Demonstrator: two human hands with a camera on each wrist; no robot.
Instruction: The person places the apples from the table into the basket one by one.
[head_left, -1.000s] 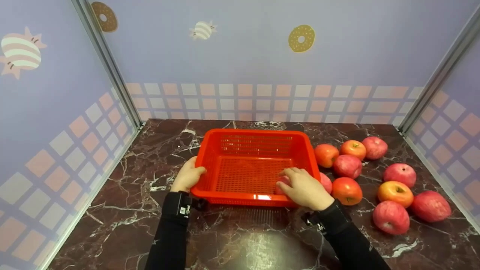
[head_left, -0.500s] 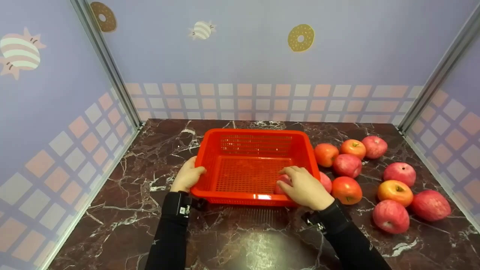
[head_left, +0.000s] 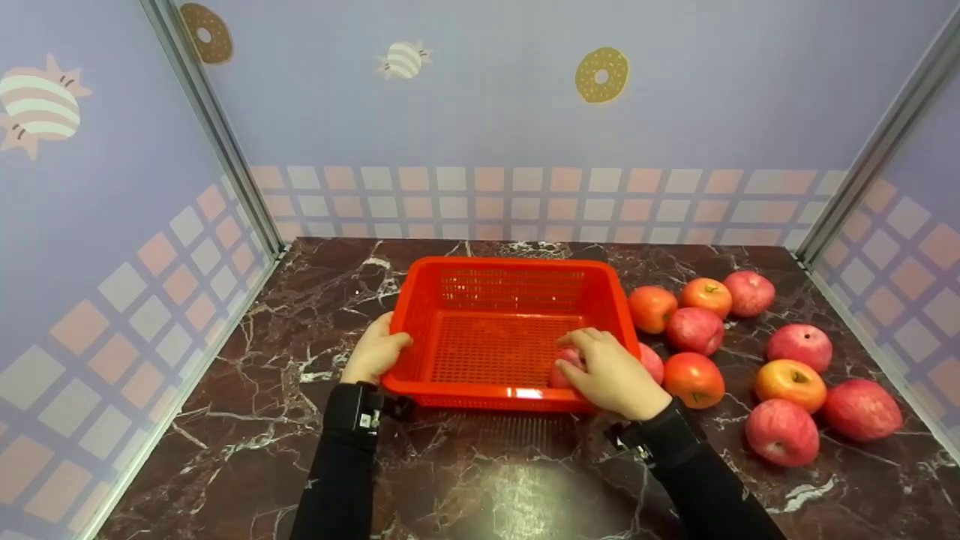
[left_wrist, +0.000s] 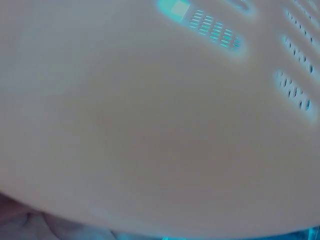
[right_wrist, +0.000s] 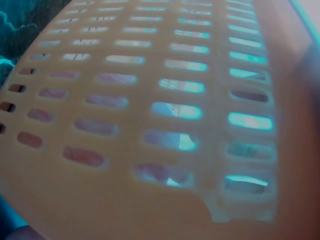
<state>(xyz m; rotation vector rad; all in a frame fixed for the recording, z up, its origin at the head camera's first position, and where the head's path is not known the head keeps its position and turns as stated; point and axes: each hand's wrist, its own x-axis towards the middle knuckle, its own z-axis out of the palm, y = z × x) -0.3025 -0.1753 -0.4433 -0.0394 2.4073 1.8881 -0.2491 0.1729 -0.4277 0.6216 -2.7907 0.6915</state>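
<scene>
A red slotted plastic basket (head_left: 510, 264) sits in the middle of the dark marble table. My left hand (head_left: 375, 352) grips its near-left rim, thumb on top of the edge. My right hand (head_left: 611, 371) reaches over the near-right corner and holds a pink-red apple (head_left: 562, 366) low inside the basket, mostly covered by the fingers. Apart from that apple, the basket floor is bare. In the left wrist view the basket wall (left_wrist: 160, 125) fills the picture, washed out. The right wrist view shows the slotted basket wall (right_wrist: 150, 100) up close.
Several red and pink apples lie on the table right of the basket, the nearest one (head_left: 652, 364) touching its right wall beside my right hand, others such as one (head_left: 782, 433) further right. Lilac walls enclose the table on three sides.
My right hand with the apple has shifted only slightly inside the basket's near-right corner. The left hand and the basket have not moved.
</scene>
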